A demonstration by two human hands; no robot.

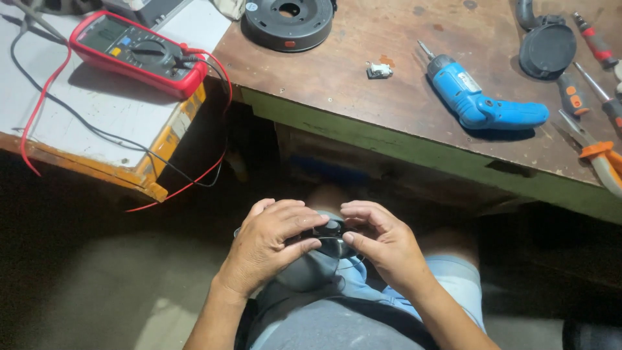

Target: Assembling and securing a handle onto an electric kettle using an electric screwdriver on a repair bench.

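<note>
Both hands meet over the lap, the left hand (pixel 269 243) and right hand (pixel 382 243) clamped from either side on a small dark part (pixel 329 236) between their fingertips. Ahead of them runs the workbench edge (pixel 402 152), with open dark floor to the left hand's outer side. A blue electric screwdriver (pixel 479 100) lies on the bench, well beyond the right hand.

Red multimeter (pixel 139 53) lying flat at the top left on the pale bench top, its greyish rectangular screen (pixel 105 32) at the upper left end of the case, small white label (pixel 468 82) on the blue electric screwdriver (pixel 483 97) on the brown table.
</note>
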